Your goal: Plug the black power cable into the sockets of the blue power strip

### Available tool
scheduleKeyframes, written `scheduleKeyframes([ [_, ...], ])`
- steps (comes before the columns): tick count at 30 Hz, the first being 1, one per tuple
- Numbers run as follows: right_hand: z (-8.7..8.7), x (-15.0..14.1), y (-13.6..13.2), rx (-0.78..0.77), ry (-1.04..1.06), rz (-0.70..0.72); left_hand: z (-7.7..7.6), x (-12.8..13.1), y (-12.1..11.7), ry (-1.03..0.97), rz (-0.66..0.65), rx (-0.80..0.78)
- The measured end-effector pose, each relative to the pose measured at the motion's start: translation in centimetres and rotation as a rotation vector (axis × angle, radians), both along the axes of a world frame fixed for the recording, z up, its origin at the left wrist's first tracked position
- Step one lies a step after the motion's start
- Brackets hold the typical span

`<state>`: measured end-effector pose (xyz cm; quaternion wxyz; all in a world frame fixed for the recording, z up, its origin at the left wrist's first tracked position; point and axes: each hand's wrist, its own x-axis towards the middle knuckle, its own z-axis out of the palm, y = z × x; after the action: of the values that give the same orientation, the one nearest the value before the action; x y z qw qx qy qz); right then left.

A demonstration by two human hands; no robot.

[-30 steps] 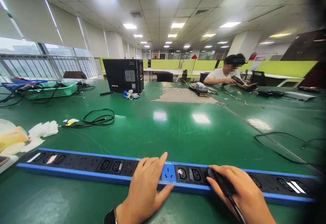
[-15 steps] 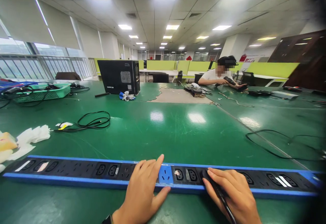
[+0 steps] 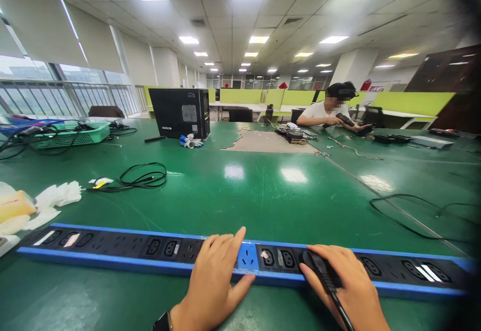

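A long black power strip with blue edges [image 3: 124, 248] lies across the green table [image 3: 263, 195] close to me. My left hand [image 3: 216, 281] lies flat on the strip, fingers stretched out, beside a blue socket [image 3: 248, 257]. My right hand [image 3: 347, 283] is closed around a black plug [image 3: 317, 265] that sits on the strip to the right of two black sockets. The plug's black cord runs back under my palm toward me.
White tissues [image 3: 56, 195] and a yellow packet [image 3: 15, 205] lie at left, a coiled black cable [image 3: 139, 176] behind them, a green basket [image 3: 71, 134] and a black computer case [image 3: 182, 113] farther back. Another black cable [image 3: 413, 215] loops at right. A person [image 3: 334, 110] works at the far side.
Both hands keep their places on the strip. Only the camera has shifted a little, dipping and then rising again.
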<state>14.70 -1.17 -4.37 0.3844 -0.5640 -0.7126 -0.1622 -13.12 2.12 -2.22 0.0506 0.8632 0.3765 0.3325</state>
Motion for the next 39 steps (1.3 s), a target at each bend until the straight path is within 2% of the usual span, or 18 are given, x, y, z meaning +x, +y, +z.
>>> scheduleKeyframes([
  [7,-0.5,0.4,0.3,-0.014,0.051,0.018,0.0,0.0,0.0,0.013,-0.003,0.006],
  [12,-0.1,0.3,0.1,-0.006,0.104,0.009,0.0,-0.1,0.1,0.011,0.001,0.031],
  [14,0.2,1.0,-0.2,-0.023,0.206,-0.036,0.0,0.0,0.1,0.008,0.003,0.033],
  [17,0.7,2.2,-0.6,-0.041,0.392,-0.176,-0.1,0.0,0.1,0.003,0.006,0.029],
  [20,1.1,2.2,-0.6,-0.048,0.45,-0.202,-0.1,0.2,0.1,-0.004,0.013,0.031],
  [23,1.5,-0.2,-0.4,-0.074,0.422,-0.124,-0.1,0.2,0.1,-0.008,0.023,0.034],
  [27,2.2,-5.8,0.3,-0.161,0.304,0.082,-0.2,0.2,0.0,0.001,0.023,0.025],
  [30,2.7,-8.9,1.5,-0.215,0.221,0.116,-0.2,0.1,-0.1,0.014,0.018,0.002],
  [34,3.6,-10.5,2.8,-0.25,0.153,0.095,-0.2,0.0,-0.1,0.023,0.013,-0.014],
  [39,4.3,-11.0,2.9,-0.327,0.101,0.131,-0.3,0.1,0.1,0.02,-0.001,-0.031],
])
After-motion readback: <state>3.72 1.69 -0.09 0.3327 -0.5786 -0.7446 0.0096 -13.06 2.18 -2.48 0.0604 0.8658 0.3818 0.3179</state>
